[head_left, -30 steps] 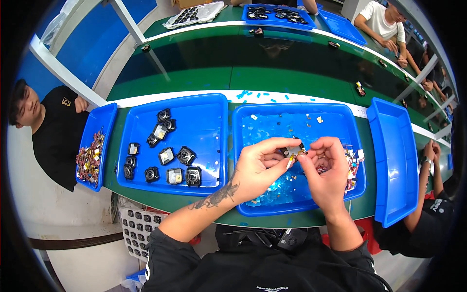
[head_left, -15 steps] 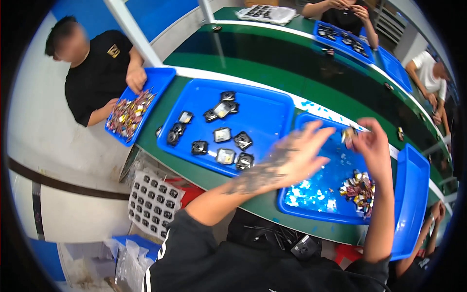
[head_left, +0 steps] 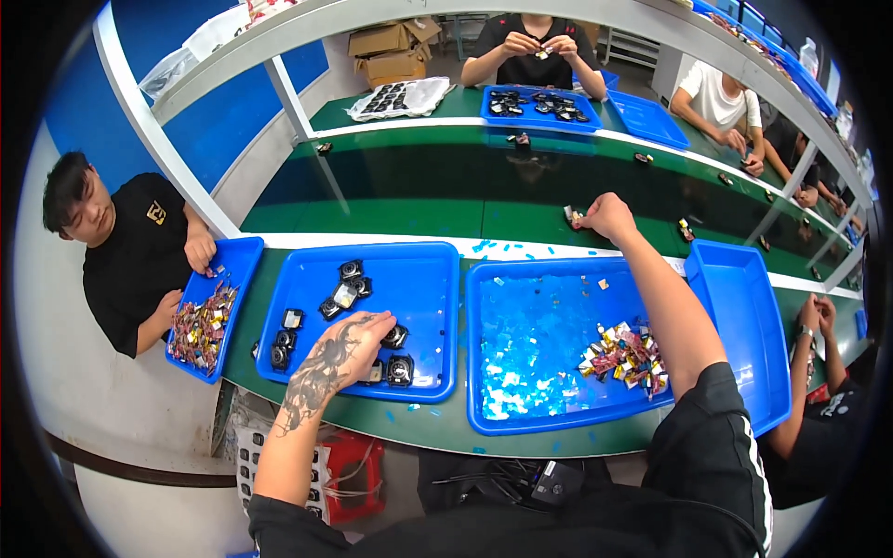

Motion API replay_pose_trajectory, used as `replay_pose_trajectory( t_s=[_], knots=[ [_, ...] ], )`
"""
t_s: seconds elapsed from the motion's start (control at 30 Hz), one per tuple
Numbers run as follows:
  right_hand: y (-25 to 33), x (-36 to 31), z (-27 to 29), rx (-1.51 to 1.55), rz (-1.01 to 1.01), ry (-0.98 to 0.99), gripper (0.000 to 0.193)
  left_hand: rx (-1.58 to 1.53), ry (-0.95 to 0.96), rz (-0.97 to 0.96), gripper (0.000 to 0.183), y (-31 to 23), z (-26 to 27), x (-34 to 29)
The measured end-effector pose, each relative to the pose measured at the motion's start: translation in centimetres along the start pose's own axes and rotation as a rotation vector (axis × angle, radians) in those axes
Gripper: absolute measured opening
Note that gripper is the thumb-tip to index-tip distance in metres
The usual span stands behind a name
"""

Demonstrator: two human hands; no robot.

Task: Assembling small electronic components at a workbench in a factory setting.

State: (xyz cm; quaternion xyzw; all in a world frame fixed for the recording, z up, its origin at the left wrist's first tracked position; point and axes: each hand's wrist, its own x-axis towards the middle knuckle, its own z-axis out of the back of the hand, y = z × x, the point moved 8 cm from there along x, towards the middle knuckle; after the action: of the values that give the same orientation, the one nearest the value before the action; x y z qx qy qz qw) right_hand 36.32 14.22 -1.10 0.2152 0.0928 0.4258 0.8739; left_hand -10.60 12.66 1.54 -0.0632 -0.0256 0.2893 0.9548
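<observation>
My left hand (head_left: 358,346) is low over the left blue tray (head_left: 423,383), its fingers stretched out beside a black square housing with a round middle (head_left: 395,337). Its thumb is hidden, and nothing shows in its grip. Several like housings lie around it, some with a pale silvery face up. My right hand (head_left: 609,220) reaches out over the green belt (head_left: 446,216), pinching a small electronic assembly (head_left: 572,216), dark with a pale piece. Under my right forearm, a heap of small pink, yellow and white parts (head_left: 625,355) lies in the right blue tray (head_left: 474,372).
Blue film scraps (head_left: 521,381) cover much of the right tray; a blue tray (head_left: 758,363) adjoins it. Small assemblies (head_left: 686,230) sit along the belt. A metal frame (head_left: 172,177) stands at left. One person (head_left: 121,242) sits left beside a parts tray (head_left: 219,365); others work opposite and right.
My left hand has gone from above the right tray to the housings in the left tray. My right hand has carried the assembly forward from the right tray over the belt. The view has shifted.
</observation>
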Motion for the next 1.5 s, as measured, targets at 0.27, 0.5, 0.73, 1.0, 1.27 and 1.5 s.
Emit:
replay_pose_trajectory(
  t_s=[0.27, 0.5, 0.73, 1.0, 1.27, 1.5],
  knots=[
    [-2.6, -0.4, 3.3, 0.442, 0.017, -0.069, 0.033, 0.115, 0.122, -0.075, 0.036, -1.5, 0.9, 3.0],
    [6.5, -9.6, 5.0, 0.55, 0.474, 0.045, 0.023, 0.196, 0.002, -0.005, 0.017, -1.7, 0.5, 4.6],
    [6.7, -16.0, 9.2, 0.235, 0.428, -0.124, 0.022, -0.387, -0.231, 0.18, 0.013, -3.9, 3.6, 6.8],
    [-2.7, -20.6, 10.5, -0.009, 0.481, -0.139, 0.017, -1.848, -0.018, 0.049, 0.022, -10.9, 0.4, 10.7],
    [-1.7, -22.2, 9.1, 0.488, 0.258, -0.187, 0.005, -1.508, -0.002, -0.042, 0.024, -14.2, -2.5, 10.7],
    [4.8, -26.3, 3.8, 1.002, 0.205, 0.016, 0.004, -1.477, -0.194, -0.016, 0.026, -16.0, -3.4, 9.5]
  ],
)
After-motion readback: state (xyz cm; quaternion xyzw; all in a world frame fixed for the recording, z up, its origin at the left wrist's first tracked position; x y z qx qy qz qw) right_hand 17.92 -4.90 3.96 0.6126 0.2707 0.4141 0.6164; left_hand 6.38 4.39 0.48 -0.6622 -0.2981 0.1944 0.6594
